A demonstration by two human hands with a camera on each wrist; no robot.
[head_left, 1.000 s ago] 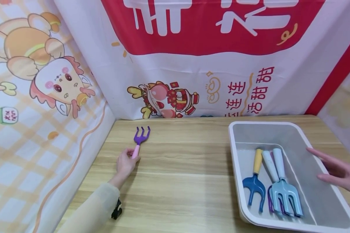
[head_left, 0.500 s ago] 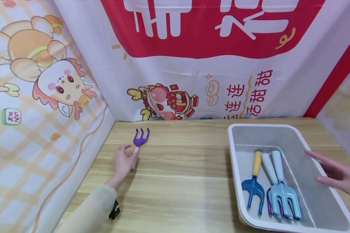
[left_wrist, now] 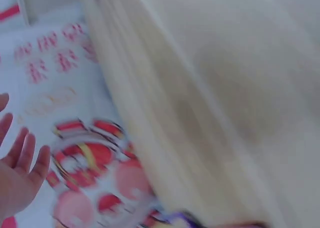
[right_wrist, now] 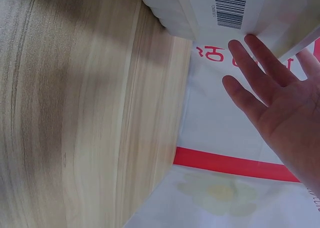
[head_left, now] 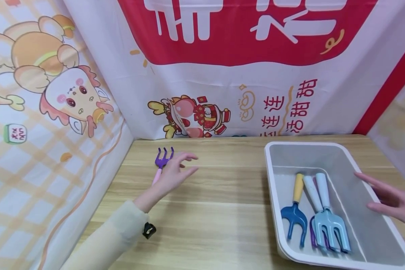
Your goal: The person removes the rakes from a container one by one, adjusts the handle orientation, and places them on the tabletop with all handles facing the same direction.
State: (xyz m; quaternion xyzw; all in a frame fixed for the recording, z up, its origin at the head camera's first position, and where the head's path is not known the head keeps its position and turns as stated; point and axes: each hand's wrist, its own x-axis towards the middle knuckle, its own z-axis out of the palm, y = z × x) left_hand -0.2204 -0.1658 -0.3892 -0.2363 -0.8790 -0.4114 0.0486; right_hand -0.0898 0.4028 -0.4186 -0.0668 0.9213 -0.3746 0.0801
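A purple hand fork (head_left: pixel 161 161) with a pink handle lies on the table at the left, partly behind my left hand. My left hand (head_left: pixel 175 170) hovers over the table just right of it, fingers loosely extended and holding nothing. In the left wrist view that hand (left_wrist: pixel 22 175) shows spread fingers. At the right, my right hand (head_left: pixel 396 200) rests on the rim of the grey bin (head_left: pixel 384 225), its fingers fairly straight. Inside the bin lie a blue fork (head_left: pixel 295 217) with a yellow handle and light blue forks (head_left: pixel 330 225), overlapping something purple beneath.
The wooden table (head_left: pixel 216 210) spans the space between the hands. A white cloth with red print (head_left: pixel 202 82) hangs along its back edge, and a patterned cloth (head_left: pixel 47 150) covers the left side. A barcode label (right_wrist: pixel 231 11) is on the bin's outer wall.
My left hand has let go of the purple hand fork's pink handle and moved right, across the fork. The fork stays on the table. My right hand keeps its place on the bin.
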